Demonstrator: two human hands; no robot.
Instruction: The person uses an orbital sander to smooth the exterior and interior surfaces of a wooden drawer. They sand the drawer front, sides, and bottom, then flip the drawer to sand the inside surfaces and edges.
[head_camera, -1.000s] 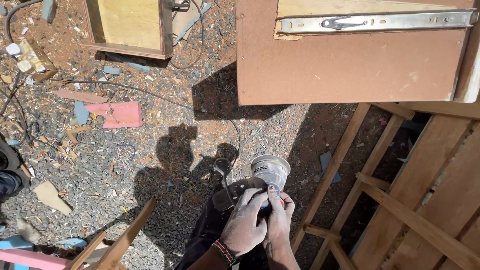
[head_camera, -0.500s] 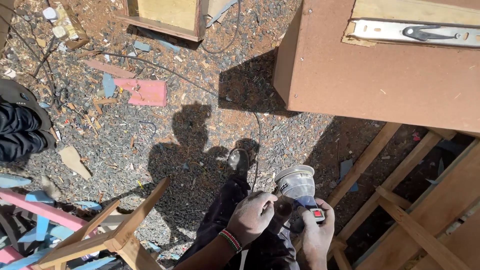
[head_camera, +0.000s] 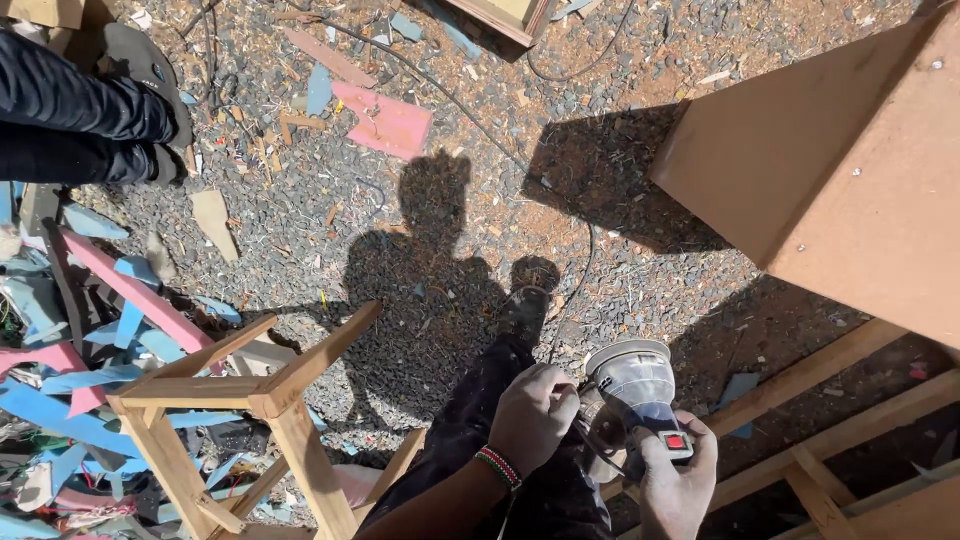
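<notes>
Grey plastic power sander w/ round pad and red switch (head_camera: 640, 395) sits at 5 o'clock of frame, held over the person's dark trouser leg (head_camera: 480, 430). Right hand (head_camera: 678, 485), dusty, fingers clenched round the sander's rear grip, thumb next to the red switch. Left hand (head_camera: 533, 415), also dust-coated, fingers curled shut at the sander's 9 o'clock side, on the dark part there; can't tell exactly what it grips. Beaded red-green-white wristband (head_camera: 499, 467) on left wrist. Thin black cord (head_camera: 480, 125) runs from the sander toward 12 o'clock across the gravel.

Ground (head_camera: 300, 270): grey gravel mixed w/ reddish sawdust, wood chips, scraps. Flat pink board offcut (head_camera: 385, 122) at 11 o'clock. Raw-wood stool frame (head_camera: 240, 395), square legs and rails, at 8 o'clock. Pile of blue and pink thin strips (head_camera: 70, 380) at 9 o'clock. Large brown hardboard cabinet (head_camera: 850, 170), smooth matte faces, at 2 o'clock, casting hard shadow. Bare timber rails (head_camera: 830, 430) at 4 o'clock. Another person's dark-trousered leg and sandal (head_camera: 90, 110) at 10 o'clock.
</notes>
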